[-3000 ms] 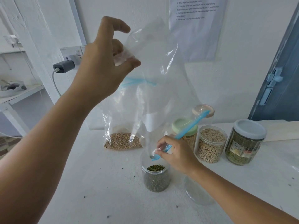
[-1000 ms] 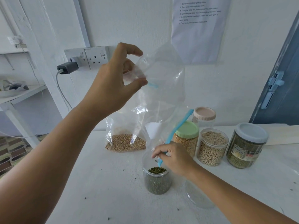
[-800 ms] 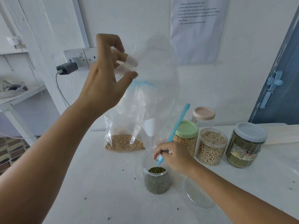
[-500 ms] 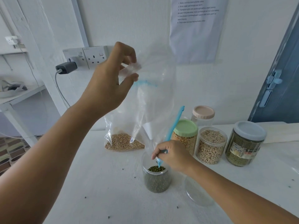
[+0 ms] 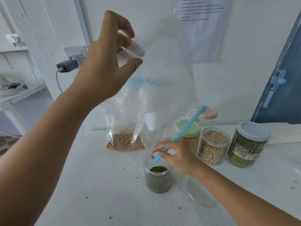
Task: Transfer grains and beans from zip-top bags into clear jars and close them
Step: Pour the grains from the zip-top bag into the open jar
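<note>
Since half a second ago the left hand [image 5: 104, 62] has risen, lifting the bottom end of the empty zip-top bag [image 5: 162, 79] higher against the wall, and the blue zip strip [image 5: 180, 136] has tilted a little lower over the jar.

Head view: the left hand pinches a corner of the clear bag between thumb and curled fingers, held high above the tabletop [image 5: 97, 185]. The bag hangs upside down, its mouth pointing down. The right hand [image 5: 175, 155] pinches the lower end of the blue strip between thumb and forefinger, the other fingers loosely curled, just above the open jar of green beans [image 5: 158, 178]. That jar stands near the middle of the tabletop, mostly full, without a lid; one dark bean shows in the bag's mouth just above it. A clear lid [image 5: 202, 193] lies flat on the tabletop just right of the jar, under the right forearm.

Toward the tabletop's far edge stands a second bag with tan grains [image 5: 125, 141] at its bottom. Right of it is a row: a green-lidded jar [image 5: 189, 139], an open jar of pale beans [image 5: 213, 147], a pink-lidded jar [image 5: 209, 115] behind them, and a grey-lidded jar of green beans [image 5: 247, 144]. A charger [image 5: 67, 66] is plugged into the wall socket, and a printed sheet [image 5: 203, 22] hangs on the wall.
</note>
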